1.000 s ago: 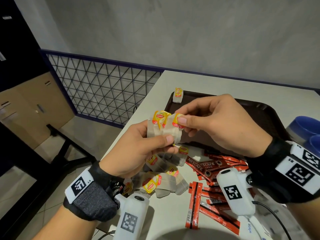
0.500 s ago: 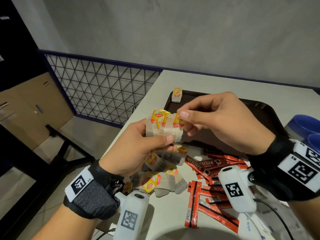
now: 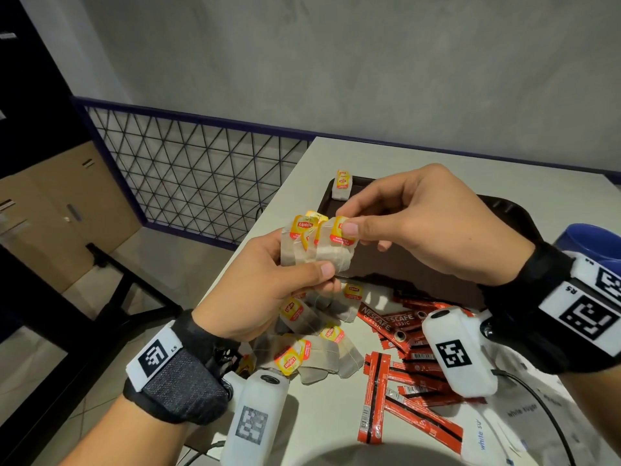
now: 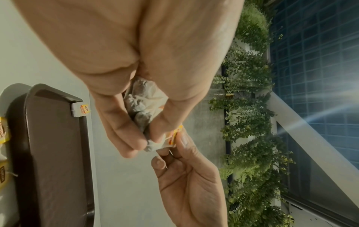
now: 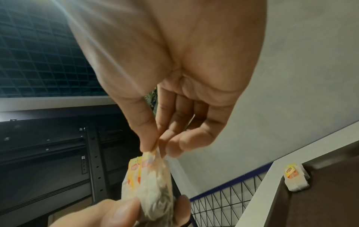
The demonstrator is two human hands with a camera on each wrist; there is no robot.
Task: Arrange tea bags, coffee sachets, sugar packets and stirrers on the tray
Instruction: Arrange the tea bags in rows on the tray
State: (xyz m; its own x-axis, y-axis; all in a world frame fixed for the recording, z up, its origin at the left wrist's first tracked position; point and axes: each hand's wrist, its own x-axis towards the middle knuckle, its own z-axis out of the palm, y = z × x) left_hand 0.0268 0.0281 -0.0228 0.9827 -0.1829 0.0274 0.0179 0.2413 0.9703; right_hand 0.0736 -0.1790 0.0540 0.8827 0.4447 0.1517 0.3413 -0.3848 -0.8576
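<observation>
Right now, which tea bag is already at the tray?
The lone tea bag propped at the tray's far-left corner. The others sit in the bunch held by both hands, or lie in the pile on the table.

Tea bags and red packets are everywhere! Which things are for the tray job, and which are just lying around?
For the job:
- brown tray
- bunch of tea bags held by left hand, pinched by right hand
- tea bag on the tray's corner
- loose tea bags
- red coffee sachets
- white sugar packets

Just lying around:
- blue cups
- table
</observation>
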